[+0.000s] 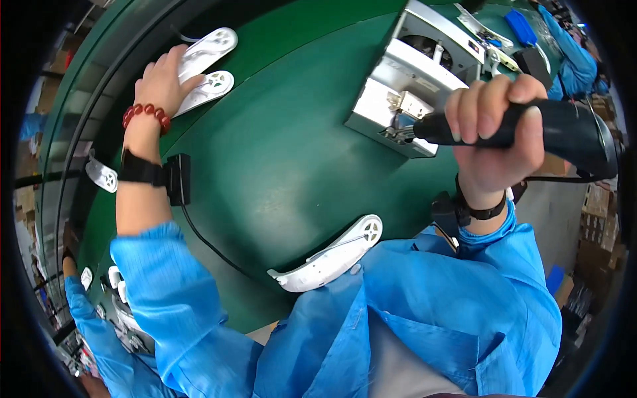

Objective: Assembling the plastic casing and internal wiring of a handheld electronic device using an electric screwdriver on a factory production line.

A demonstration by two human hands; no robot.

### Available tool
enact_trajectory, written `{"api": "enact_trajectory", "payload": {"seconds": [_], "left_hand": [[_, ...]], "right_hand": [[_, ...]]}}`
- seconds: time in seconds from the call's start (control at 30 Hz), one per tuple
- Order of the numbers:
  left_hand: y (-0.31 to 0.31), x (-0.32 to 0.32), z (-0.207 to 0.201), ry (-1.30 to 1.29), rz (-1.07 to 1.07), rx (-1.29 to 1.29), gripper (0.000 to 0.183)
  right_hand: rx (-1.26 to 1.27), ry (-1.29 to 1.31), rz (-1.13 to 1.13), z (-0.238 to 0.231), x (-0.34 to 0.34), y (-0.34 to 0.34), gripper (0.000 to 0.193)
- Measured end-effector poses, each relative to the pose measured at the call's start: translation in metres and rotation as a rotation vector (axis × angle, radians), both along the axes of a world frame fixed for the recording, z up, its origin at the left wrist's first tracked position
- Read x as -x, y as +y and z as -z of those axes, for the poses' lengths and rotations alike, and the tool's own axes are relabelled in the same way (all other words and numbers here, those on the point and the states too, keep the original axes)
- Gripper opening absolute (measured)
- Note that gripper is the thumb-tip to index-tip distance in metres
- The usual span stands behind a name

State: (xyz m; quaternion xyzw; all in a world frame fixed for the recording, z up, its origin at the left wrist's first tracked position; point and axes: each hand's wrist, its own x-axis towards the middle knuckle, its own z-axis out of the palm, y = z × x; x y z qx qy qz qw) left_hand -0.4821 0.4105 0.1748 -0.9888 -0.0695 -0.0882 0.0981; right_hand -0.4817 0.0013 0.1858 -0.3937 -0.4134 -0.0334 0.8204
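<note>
At the far left, my left hand (159, 83) grips a long white plastic part (211, 50) between thumb and index finger, its other fingers stretched out. A second, similar white part (211, 85) lies just below the thumb, partly hidden by the hand. My right hand (497, 123) is closed round a black electric screwdriver (567, 132), held nearly level and pointing left. The screwdriver's tip reaches into the front of a silver metal box (411, 86), by a small metal mechanism; the exact contact is hard to make out.
Another white part (332, 255) lies at the near edge of the green table (265, 172), against my clothing. A smaller white piece (101, 174) rests at the left. Behind the box are a blue tray (521, 28) and a co-worker's blue sleeve (567, 50). Another blue sleeve (99, 338) shows lower left.
</note>
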Motion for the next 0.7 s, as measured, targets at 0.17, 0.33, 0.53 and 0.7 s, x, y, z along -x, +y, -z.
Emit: {"api": "enact_trajectory", "payload": {"seconds": [0.17, 0.33, 0.53, 0.7], "left_hand": [[0.002, -0.019, 0.038, -0.223, 0.017, -0.247, 0.07], [-0.037, 0.013, 0.032, -0.062, 0.294, -0.193, 0.047], [-0.034, 0.016, 0.031, -0.11, 0.084, -0.241, 0.032], [-0.064, 0.035, 0.023, -0.346, 0.266, -0.245, 0.01]], "right_hand": [[0.015, 0.008, 0.131, 0.015, 0.0, 0.004, 0.014], [0.064, 0.054, 0.161, 0.009, -0.013, 0.004, 0.014], [0.088, -0.018, 0.16, 0.006, -0.016, 0.01, 0.013], [0.118, -0.058, 0.219, 0.005, -0.008, 0.013, 0.012]]}}
